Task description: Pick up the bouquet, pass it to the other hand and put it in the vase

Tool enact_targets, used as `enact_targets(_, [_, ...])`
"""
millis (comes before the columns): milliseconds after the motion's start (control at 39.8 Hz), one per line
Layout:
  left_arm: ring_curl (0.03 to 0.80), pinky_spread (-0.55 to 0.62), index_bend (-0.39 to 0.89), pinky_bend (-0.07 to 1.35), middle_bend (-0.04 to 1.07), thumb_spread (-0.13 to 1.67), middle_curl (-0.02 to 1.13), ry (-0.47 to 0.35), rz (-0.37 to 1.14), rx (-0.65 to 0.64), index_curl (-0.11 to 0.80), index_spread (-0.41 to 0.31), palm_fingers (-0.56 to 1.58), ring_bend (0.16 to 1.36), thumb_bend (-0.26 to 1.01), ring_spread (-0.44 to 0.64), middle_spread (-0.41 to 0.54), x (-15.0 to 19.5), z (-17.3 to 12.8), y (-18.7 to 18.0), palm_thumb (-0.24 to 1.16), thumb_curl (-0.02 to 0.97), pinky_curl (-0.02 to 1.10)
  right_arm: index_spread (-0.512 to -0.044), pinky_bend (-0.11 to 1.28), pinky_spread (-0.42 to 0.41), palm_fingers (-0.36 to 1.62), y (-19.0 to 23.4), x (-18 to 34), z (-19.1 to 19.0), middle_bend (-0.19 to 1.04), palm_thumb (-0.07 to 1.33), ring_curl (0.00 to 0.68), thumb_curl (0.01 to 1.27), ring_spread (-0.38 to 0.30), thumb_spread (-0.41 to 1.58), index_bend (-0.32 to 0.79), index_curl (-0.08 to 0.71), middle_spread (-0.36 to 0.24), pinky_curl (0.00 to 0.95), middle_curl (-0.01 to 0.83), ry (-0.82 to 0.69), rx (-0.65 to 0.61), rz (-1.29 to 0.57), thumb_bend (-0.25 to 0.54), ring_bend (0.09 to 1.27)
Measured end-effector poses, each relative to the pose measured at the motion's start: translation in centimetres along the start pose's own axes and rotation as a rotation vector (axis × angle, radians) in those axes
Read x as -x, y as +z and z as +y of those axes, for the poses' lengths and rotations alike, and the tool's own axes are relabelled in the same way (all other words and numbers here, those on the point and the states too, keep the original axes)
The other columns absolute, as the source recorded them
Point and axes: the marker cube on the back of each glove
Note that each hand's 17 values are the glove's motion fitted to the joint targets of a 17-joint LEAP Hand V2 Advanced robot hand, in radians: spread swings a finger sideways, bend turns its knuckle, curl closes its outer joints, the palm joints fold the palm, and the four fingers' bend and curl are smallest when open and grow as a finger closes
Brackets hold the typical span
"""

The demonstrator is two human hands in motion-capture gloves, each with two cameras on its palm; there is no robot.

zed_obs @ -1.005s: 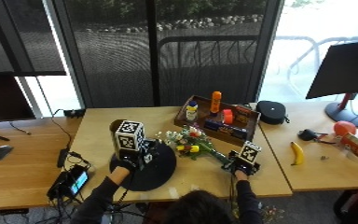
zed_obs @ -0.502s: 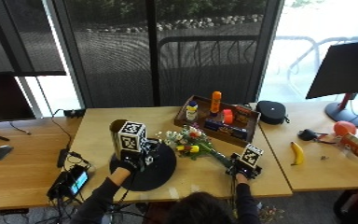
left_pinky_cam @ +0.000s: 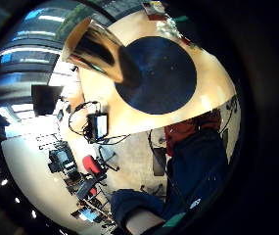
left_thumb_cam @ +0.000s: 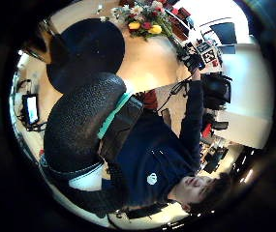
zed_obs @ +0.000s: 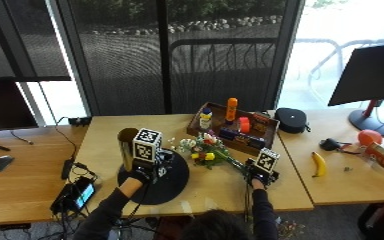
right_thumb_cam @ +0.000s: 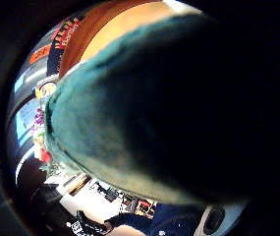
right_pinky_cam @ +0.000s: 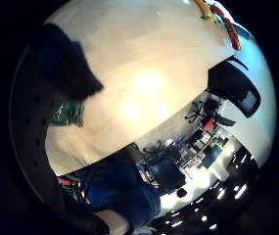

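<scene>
The bouquet (zed_obs: 204, 149), with white, yellow and red flowers, lies on the wooden table (zed_obs: 105, 130), its green stems pointing toward my right hand (zed_obs: 261, 172). That hand is at the stem end, and its fingers (right_pinky_cam: 56, 63) curl over the green stems (right_pinky_cam: 66, 113). The stem bundle (right_thumb_cam: 129, 113) fills the right thumb side palm view, with the flowers (right_thumb_cam: 40, 147) beyond it. A tall golden vase (zed_obs: 127, 144) stands upright at the edge of a round black mat (zed_obs: 159, 185). My left hand (zed_obs: 141, 173) hovers over the mat beside the vase (left_pinky_cam: 92, 49) and holds nothing.
A wooden tray (zed_obs: 205, 131) with bottles and small packets stands just behind the bouquet. A banana (zed_obs: 319, 164), a black pouch (zed_obs: 290, 120) and a monitor stand (zed_obs: 368, 120) are to the right. A small device with cables (zed_obs: 75, 195) lies left of the mat.
The right hand has shifted slightly at the stem end of the bouquet. The left hand, vase and bouquet stay where they were.
</scene>
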Motion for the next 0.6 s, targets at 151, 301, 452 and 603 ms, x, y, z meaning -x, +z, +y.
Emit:
enact_targets(151, [0.316,0.33,0.14,0.23,0.19,1.17,0.38,-0.001,-0.008,-0.03,0.326,-0.05,0.35,0.45,-0.01,0.2,0.085,-0.2,0.4,-0.5,0.09,0.264,0.36,-0.27,0.41,-0.252,1.29,-0.1,-0.4,-1.2,0.28,0.91,0.466,0.38,-0.251,1.11,0.15,0.364,-0.209,0.375,0.442,0.114,-0.113,-0.082,-0.02,0.64])
enact_targets(301, [0.318,0.33,0.14,0.24,0.19,1.17,0.39,-0.02,-0.034,-0.03,0.321,-0.049,0.34,0.45,-0.02,0.2,0.091,0.1,0.6,-0.7,0.09,0.263,0.36,-0.266,0.46,-0.257,1.35,-0.7,-0.1,-0.8,0.43,0.9,0.49,0.37,-0.223,1.11,0.16,0.359,-0.201,0.415,0.5,0.11,-0.245,-0.089,-0.021,0.67])
enact_targets(452, [0.319,0.33,0.14,0.24,0.19,1.18,0.39,-0.048,-0.024,-0.007,0.319,-0.049,0.34,0.46,-0.02,0.21,0.093,0.7,-0.1,-0.8,0.09,0.262,0.36,-0.258,0.51,-0.252,1.4,-1.4,1.1,0.3,0.51,0.84,0.51,0.34,-0.214,1.05,0.22,0.404,-0.197,0.449,0.538,0.014,-0.276,-0.154,-0.037,0.71])
enact_targets(603, [0.318,0.33,0.15,0.25,0.18,1.18,0.39,-0.013,0.103,0.03,0.32,-0.049,0.33,0.45,-0.02,0.21,0.097,0.4,-1.3,-1.3,0.1,0.26,0.37,-0.257,0.56,-0.234,1.36,-3.1,3.6,0.5,0.55,0.84,0.524,0.34,-0.208,1.04,0.24,0.441,-0.195,0.476,0.558,-0.224,-0.333,-0.43,-0.019,0.74])
